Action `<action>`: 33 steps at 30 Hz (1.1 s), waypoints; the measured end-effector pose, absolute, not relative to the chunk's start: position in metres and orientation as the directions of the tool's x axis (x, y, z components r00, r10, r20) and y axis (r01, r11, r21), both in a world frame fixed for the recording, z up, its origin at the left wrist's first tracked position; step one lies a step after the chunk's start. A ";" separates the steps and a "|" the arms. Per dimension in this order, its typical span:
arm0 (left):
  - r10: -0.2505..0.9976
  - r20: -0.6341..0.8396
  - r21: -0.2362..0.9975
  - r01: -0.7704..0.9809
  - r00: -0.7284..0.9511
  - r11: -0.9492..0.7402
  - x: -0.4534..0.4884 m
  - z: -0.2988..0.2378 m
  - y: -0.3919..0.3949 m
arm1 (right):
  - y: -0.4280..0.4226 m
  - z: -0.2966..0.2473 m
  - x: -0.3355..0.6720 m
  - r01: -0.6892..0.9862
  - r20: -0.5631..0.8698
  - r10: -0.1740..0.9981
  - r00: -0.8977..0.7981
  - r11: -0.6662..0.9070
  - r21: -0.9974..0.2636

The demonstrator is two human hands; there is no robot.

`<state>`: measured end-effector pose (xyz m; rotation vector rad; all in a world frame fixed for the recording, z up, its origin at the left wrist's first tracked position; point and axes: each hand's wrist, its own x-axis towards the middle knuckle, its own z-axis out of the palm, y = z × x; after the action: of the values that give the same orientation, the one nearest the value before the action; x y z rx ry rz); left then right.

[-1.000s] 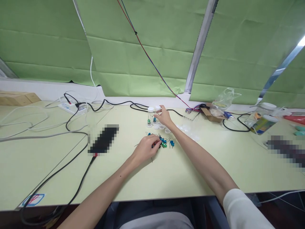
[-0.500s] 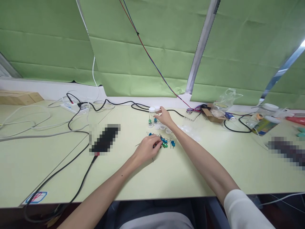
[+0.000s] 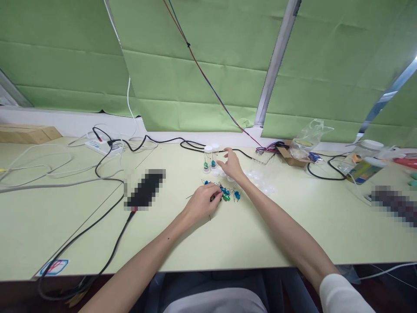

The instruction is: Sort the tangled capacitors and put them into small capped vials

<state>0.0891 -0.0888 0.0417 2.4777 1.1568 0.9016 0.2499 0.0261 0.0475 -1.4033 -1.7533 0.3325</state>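
Green blinds [image 3: 228,48] cover the windows behind a pale yellow-green table [image 3: 221,243]. Taking the heap of blue and green wire-leaded electronic components [image 3: 225,191] as the clock's centre, the left forearm slants in from between 7 and 8 o'clock. The left hand [image 3: 204,201] lies palm down at the heap's 9 o'clock edge, fingers curled inward and thumb close to the index finger; I cannot tell whether it grips a component. From 4 o'clock the right forearm stretches farther out to the right hand [image 3: 232,165] at 12, thumb and index finger spread wide with nothing visible between them. Just beside that thumb, at 11, two clear white-capped tubes stand upright: the left tube [image 3: 207,157] contains a green component, the right tube [image 3: 215,154] a blue one. Small white caps [image 3: 222,173] sit between right hand and heap.
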 end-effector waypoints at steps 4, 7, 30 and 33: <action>0.755 0.428 0.467 0.594 0.497 -0.655 0.090 0.041 -0.089 | -0.011 0.060 0.260 0.828 0.407 0.904 -0.134 0.328 -0.455; 0.749 0.432 0.458 0.593 0.502 -0.662 0.090 0.040 -0.088 | -0.029 0.081 0.267 0.929 0.437 0.897 -0.069 0.218 -0.300; 0.779 0.432 0.464 0.629 0.454 -0.624 0.088 0.040 -0.087 | -0.040 0.059 0.279 0.881 0.078 0.942 -0.326 0.332 -0.337; 0.799 0.428 0.481 0.642 0.423 -0.598 0.086 0.039 -0.086 | -0.043 0.056 0.277 0.856 0.079 0.925 -0.371 0.374 -0.358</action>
<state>0.0862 -0.0856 0.0393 2.4349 1.2585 0.9328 0.2775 -0.0432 0.0559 -1.5782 -2.3702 0.3747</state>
